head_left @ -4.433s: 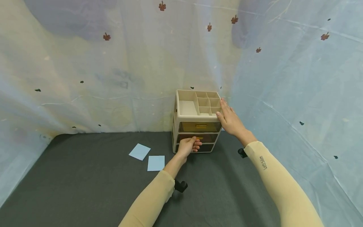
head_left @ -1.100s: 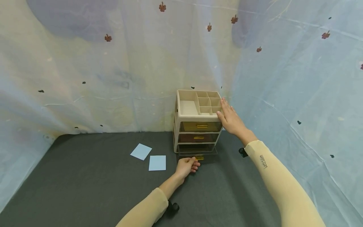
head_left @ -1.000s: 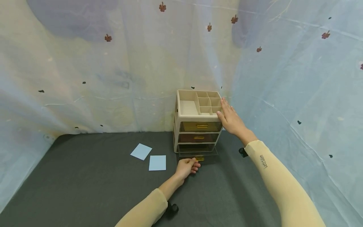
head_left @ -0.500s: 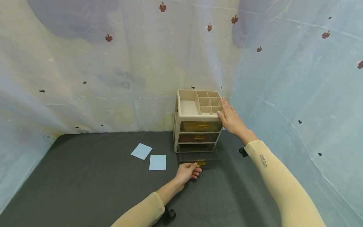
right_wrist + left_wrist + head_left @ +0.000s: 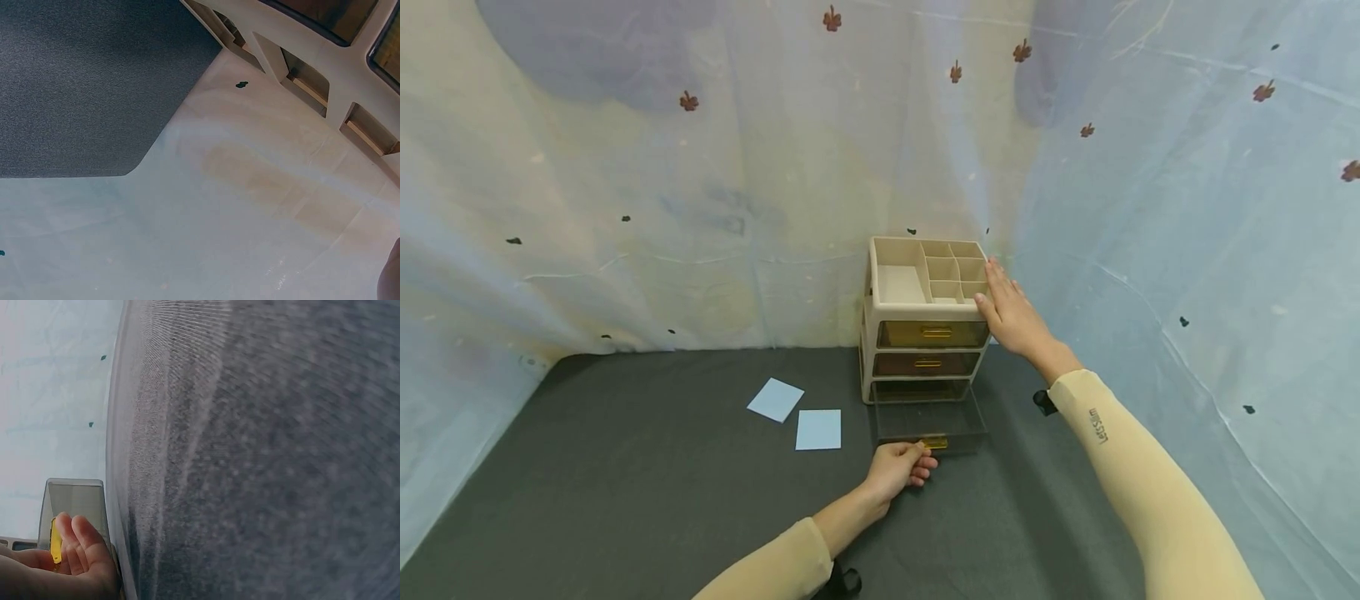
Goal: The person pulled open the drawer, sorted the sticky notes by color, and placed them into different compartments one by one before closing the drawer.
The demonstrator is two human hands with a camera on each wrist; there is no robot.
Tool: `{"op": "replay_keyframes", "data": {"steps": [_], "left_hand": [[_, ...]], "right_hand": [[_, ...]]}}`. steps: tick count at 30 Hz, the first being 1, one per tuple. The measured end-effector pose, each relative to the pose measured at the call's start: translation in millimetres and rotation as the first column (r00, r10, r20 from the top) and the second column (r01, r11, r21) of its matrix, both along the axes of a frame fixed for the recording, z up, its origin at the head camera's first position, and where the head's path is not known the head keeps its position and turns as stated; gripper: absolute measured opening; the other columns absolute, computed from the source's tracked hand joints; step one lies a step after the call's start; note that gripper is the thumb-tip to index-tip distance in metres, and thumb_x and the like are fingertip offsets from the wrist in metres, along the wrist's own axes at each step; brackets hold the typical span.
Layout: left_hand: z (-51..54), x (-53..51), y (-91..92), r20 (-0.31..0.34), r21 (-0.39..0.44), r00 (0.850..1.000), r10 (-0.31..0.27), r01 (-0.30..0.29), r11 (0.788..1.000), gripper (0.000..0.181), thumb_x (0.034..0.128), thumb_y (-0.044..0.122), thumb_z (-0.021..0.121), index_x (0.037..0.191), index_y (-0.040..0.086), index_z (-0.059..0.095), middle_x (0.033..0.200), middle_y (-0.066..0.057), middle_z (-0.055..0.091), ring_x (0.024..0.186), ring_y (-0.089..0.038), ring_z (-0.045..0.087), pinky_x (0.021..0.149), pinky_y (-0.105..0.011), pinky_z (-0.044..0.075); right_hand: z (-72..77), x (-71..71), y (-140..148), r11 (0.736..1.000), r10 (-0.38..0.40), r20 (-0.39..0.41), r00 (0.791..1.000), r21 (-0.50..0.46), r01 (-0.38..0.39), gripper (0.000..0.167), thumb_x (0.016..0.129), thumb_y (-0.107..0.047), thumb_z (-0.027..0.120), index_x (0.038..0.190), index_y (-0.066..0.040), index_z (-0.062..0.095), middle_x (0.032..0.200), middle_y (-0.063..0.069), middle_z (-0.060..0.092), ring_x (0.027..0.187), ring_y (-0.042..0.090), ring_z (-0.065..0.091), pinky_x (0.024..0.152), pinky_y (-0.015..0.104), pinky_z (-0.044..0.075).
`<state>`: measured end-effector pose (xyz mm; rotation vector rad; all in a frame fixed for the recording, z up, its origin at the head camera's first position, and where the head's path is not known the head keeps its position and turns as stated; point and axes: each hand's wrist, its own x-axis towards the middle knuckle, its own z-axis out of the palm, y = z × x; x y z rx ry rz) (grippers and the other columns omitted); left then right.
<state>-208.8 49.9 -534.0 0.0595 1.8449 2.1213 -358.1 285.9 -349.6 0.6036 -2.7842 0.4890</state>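
A cream desktop drawer organizer (image 5: 868, 350) stands at the back of the table, with a divided tray on top and three tinted drawers below. Its clear bottom drawer (image 5: 962, 421) is pulled well out, and I see nothing inside it. My left hand (image 5: 895, 473) pinches that drawer's yellow handle (image 5: 936, 442) between thumb and fingers; the left wrist view shows the handle (image 5: 56, 540) at the fingers too. My right hand (image 5: 1015, 315) lies with straight fingers against the organizer's upper right edge. The middle and top drawers are closed.
Two pale blue paper squares, one tilted (image 5: 776, 400) and one straight (image 5: 818, 430), lie left of the organizer on the dark grey tabletop (image 5: 647, 483). A patterned cloth backdrop (image 5: 760, 167) rises close behind and along the right side.
My left hand has gone from the organizer's front down to the bottom drawer's handle and drawn that drawer steadily toward me. The right hand has stayed against the organizer's side.
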Motion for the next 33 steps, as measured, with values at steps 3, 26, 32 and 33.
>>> {"op": "replay_keyframes", "data": {"steps": [3,26,32,33], "left_hand": [[-2.8,0.7,-0.8,-0.007,-0.007,1.0,0.002,-0.002,1.0,0.035,0.1093,0.02,0.055,0.113,-0.011,0.071,0.087,-0.006,0.076,0.07,-0.007,0.066,0.063,-0.021,0.057],[-0.3,2.5,-15.7,-0.093,-0.108,0.99,-0.105,0.095,0.99,0.044,0.1104,0.028,0.053,0.119,-0.012,0.068,0.096,-0.012,0.076,0.077,-0.013,0.07,0.072,-0.032,0.061],[-0.4,4.3,-27.6,-0.207,-0.238,0.961,-0.181,0.13,0.963,0.037,0.1095,0.026,0.055,0.12,-0.007,0.07,0.1,-0.01,0.077,0.081,-0.016,0.069,0.073,-0.033,0.06],[-0.2,4.6,-29.9,-0.228,-0.263,0.954,-0.192,0.13,0.956,0.036,0.1094,0.026,0.055,0.12,-0.005,0.07,0.101,-0.01,0.077,0.082,-0.017,0.069,0.073,-0.033,0.06]], "right_hand": [[-1.4,-1.2,0.5,1.0,0.003,-0.004,1.0,0.001,-0.003,0.07,0.115,-0.043,0.026,0.166,-0.003,0.0,0.174,0.017,0.0,0.16,0.033,0.003,0.128,0.052,0.003],[-0.5,0.9,-0.1,1.0,-0.005,0.0,1.0,0.018,0.005,0.071,0.115,-0.044,0.025,0.166,-0.003,-0.001,0.174,0.016,-0.002,0.16,0.033,0.001,0.128,0.055,0.006],[-0.3,1.2,0.1,1.0,-0.002,-0.002,1.0,0.008,0.003,0.071,0.115,-0.044,0.025,0.166,-0.003,-0.001,0.174,0.017,-0.001,0.16,0.032,0.001,0.128,0.054,0.004],[-0.2,1.3,0.0,1.0,0.0,-0.005,1.0,0.006,0.0,0.071,0.115,-0.044,0.026,0.166,-0.003,-0.001,0.174,0.018,0.0,0.16,0.032,0.001,0.128,0.054,0.004]]}}
